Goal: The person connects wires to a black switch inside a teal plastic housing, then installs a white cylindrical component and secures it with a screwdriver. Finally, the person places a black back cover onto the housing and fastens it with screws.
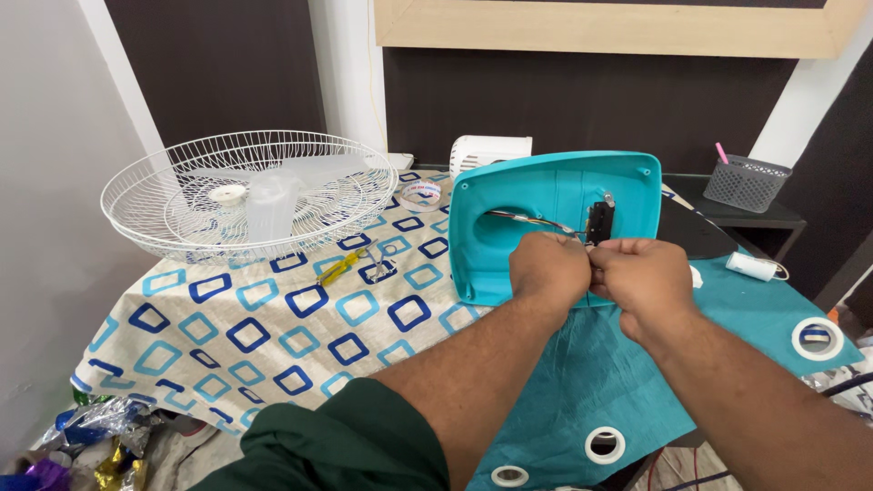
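both forearms extend fwd, converging at centre. left hand (548, 269) closed in a loose fist, knuckles up. right hand (644, 275) likewise curled, fingers pinched, touching left hand at thumbs. left arm has green sleeve pushed up at elbow; right forearm bare.

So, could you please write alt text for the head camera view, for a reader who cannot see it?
The left hand and right hand meet, pinching wires at a turquoise fan base cover standing on edge on a cloth-covered table. A white wire fan grille holding a translucent blade lies to the left, yellow-handled pliers in between.
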